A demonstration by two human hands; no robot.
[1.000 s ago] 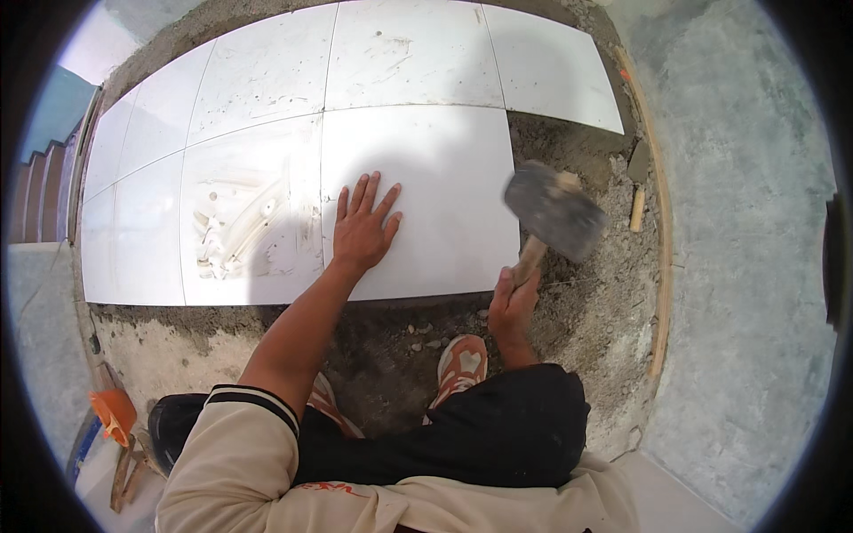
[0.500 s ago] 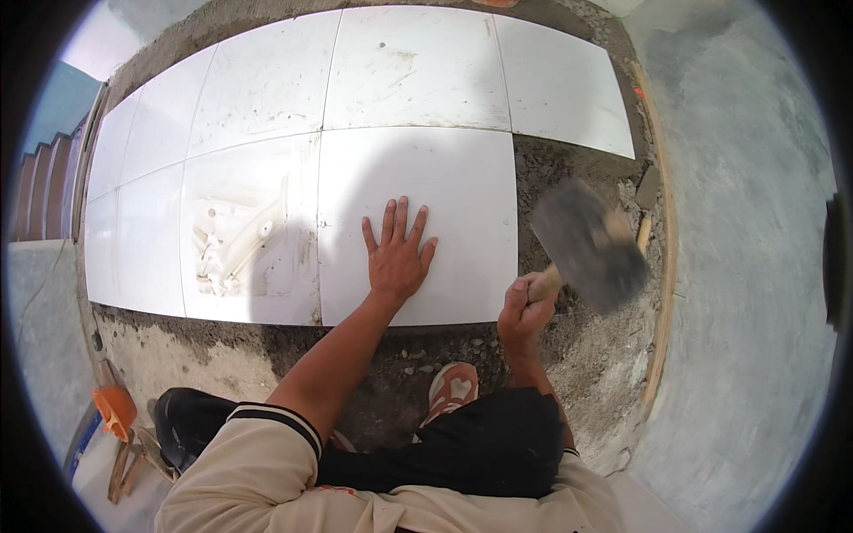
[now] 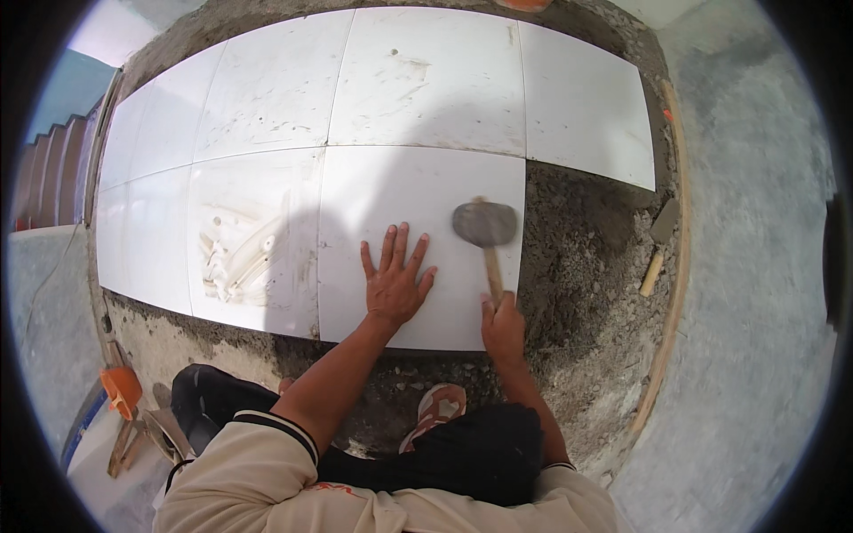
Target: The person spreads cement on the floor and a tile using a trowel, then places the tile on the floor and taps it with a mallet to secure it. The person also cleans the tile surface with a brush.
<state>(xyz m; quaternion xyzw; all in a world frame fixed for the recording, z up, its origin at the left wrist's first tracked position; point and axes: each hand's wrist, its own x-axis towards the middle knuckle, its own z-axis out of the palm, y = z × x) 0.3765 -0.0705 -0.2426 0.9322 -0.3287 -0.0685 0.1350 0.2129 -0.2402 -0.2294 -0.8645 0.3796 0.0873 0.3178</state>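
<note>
My left hand (image 3: 395, 282) lies flat with fingers spread on a white floor tile (image 3: 418, 191). In my right hand (image 3: 504, 330) is the wooden handle of a rubber mallet (image 3: 484, 224), gripped near its lower end. The dark mallet head is over the right part of the same tile; whether it touches the surface I cannot tell. Along its left and far edges this tile meets other white tiles (image 3: 258, 93). Grey mortar (image 3: 577, 235) lies beside its right edge.
A trowel (image 3: 657, 244) with a wooden handle lies on the mortar at right, beside a wooden strip (image 3: 671, 320). Pale smears mark the tile at left. An orange tool (image 3: 122, 391) and other tools lie lower left. A grey wall (image 3: 755, 293) stands at right.
The mallet has swung left and down, from beside the tile to over its right part. My left hand stays flat on the tile. The view has shifted slightly.
</note>
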